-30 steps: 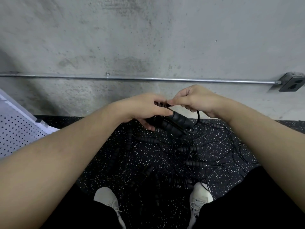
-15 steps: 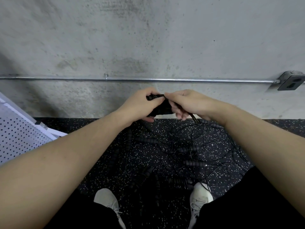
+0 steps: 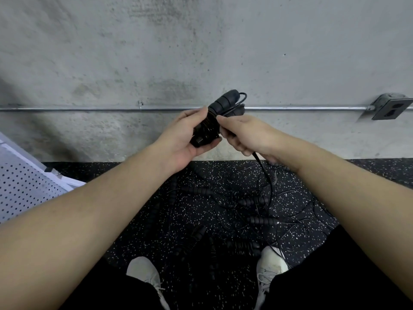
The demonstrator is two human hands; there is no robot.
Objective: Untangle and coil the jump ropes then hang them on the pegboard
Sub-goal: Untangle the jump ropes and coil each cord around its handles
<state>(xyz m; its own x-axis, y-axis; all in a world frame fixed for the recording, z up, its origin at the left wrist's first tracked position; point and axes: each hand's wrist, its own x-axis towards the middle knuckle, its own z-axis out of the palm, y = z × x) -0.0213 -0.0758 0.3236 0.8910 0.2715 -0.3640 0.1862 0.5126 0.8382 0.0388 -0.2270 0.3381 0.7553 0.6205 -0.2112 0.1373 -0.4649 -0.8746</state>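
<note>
My left hand (image 3: pixel 183 139) grips a bundle of two black ribbed jump rope handles (image 3: pixel 220 106), their tops pointing up toward the wall. Black cord is wound around the bundle's lower part. My right hand (image 3: pixel 243 133) pinches that cord beside the bundle, and the loose cord (image 3: pixel 266 175) hangs from under this hand down to the floor. Below, a tangle of other black jump ropes (image 3: pixel 252 211) with several ribbed handles lies on the speckled floor. A white pegboard (image 3: pixel 24 186) leans at the left edge.
A concrete wall with a metal conduit pipe (image 3: pixel 89 108) runs across in front, ending at an outlet box (image 3: pixel 390 108) on the right. My two white shoes (image 3: pixel 145 274) stand at the near edge of the rope tangle on the black speckled floor (image 3: pixel 138 224).
Both hands rose from just above the floor up to the height of the pipe. The handle bundle turned from lying sideways to pointing up, and the cord now trails from my right hand.
</note>
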